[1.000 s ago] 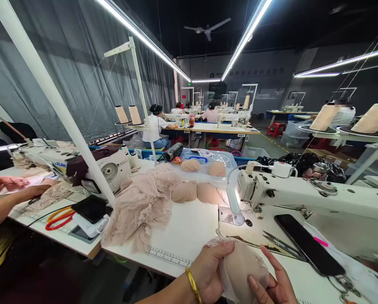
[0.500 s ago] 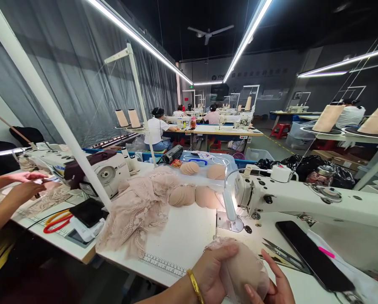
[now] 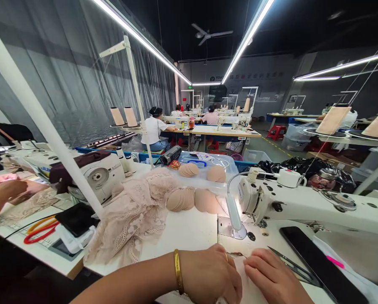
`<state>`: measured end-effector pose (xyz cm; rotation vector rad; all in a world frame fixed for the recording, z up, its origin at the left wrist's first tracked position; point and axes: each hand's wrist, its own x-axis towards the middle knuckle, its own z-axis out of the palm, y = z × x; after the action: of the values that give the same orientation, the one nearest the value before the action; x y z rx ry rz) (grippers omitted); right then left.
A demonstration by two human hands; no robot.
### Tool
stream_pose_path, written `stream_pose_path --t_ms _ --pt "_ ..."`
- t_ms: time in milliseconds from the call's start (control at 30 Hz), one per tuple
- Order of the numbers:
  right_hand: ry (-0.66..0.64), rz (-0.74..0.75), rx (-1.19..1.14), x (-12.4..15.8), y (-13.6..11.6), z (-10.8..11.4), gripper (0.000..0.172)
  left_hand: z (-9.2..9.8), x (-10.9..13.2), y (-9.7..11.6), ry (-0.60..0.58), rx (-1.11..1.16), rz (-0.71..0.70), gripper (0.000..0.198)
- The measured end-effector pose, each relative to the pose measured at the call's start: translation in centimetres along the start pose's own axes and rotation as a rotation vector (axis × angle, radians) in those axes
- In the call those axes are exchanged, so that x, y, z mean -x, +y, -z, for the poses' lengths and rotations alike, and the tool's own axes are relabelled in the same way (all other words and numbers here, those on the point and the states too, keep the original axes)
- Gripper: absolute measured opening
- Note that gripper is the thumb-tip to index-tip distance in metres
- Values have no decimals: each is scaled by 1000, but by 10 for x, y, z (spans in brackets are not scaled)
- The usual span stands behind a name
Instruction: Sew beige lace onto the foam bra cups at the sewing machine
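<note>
Low at the front of the sewing table, my left hand [image 3: 209, 274], with a gold bangle at its wrist, curls its fingers down over a pale beige bra cup [image 3: 246, 280]. My right hand [image 3: 273, 274] grips the same cup from the other side, its fingers close together on the cloth. Most of the cup is hidden beneath both hands. Just beyond them is the needle area of a white sewing machine [image 3: 303, 202], lit by a small lamp [image 3: 235, 215]. Thread snips [image 3: 295, 266] lie by my right hand.
Beige lace fabric [image 3: 134, 211] is heaped on the left. Behind it sit stacked round beige pads [image 3: 180, 198] and a clear plastic box [image 3: 201, 158]. A black phone [image 3: 315, 261] lies right. A co-worker's hand [image 3: 8, 190] works at the left table.
Both hands have turned palm-down and lowered the cup toward the tabletop; before, they held it raised with its rounded face showing. The view has shifted slightly.
</note>
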<state>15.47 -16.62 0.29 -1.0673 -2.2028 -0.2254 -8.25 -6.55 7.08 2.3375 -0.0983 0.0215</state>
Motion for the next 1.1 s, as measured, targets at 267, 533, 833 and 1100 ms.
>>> stream_pose_path --t_ms 267,533,833,1100 --pt "-117 2 138 -28 43 -15 31 28 -22 -41 -100 -376 98 18" --pt "-206 -81 33 -9 56 -13 38 20 -23 -48 48 -411 126 14" --pt "-153 -149 458 4 74 -4 29 9 -27 -51 98 -365 177 26" --pt "-140 -418 373 11 82 4 22 2 -30 -47 124 -312 188 18"
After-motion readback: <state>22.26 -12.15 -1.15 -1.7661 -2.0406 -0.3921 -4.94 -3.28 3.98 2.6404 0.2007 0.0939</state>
